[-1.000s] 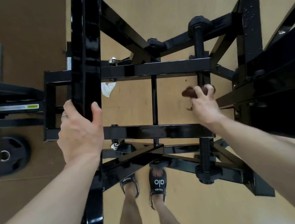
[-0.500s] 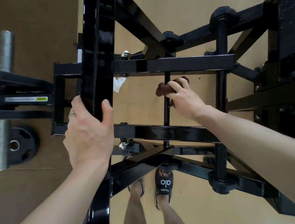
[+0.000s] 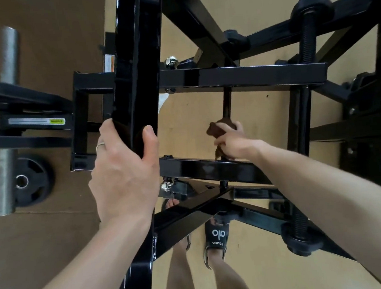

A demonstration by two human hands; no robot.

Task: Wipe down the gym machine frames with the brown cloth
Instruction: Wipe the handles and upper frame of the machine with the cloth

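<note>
Brown cloth (image 3: pixel 218 131), a crumpled dark wad of fabric, sits bunched in the right hand (image 3: pixel 233 144), whose fingers curl round it and press it against the thin black vertical rod (image 3: pixel 226 103) at the middle of the glossy black steel gym machine frame (image 3: pixel 243 77); a loose tail of the fabric hangs down below the knuckles, just above the lower horizontal black crossbar (image 3: pixel 210 170). That rod runs between the lower crossbar and the upper horizontal square tube, and the cloth lies between the two, nearer the lower one. The left hand (image 3: pixel 124 173) clasps the wide black upright beam (image 3: pixel 139 79), thumb on its right face and fingers wrapped over its left edge, a thin ring on one finger. To the right of the cloth stands a black threaded post (image 3: pixel 306 35) topped with a round black knob. Far to the left, a silver barbell sleeve (image 3: pixel 9 114) rises over a black weight plate (image 3: pixel 28 180) lying on brown floor matting (image 3: pixel 36 31). Beneath the frame, on the tan floor (image 3: pixel 253 5), the person's feet show in black strapped sandals (image 3: pixel 217 237) with white lettering.
</note>
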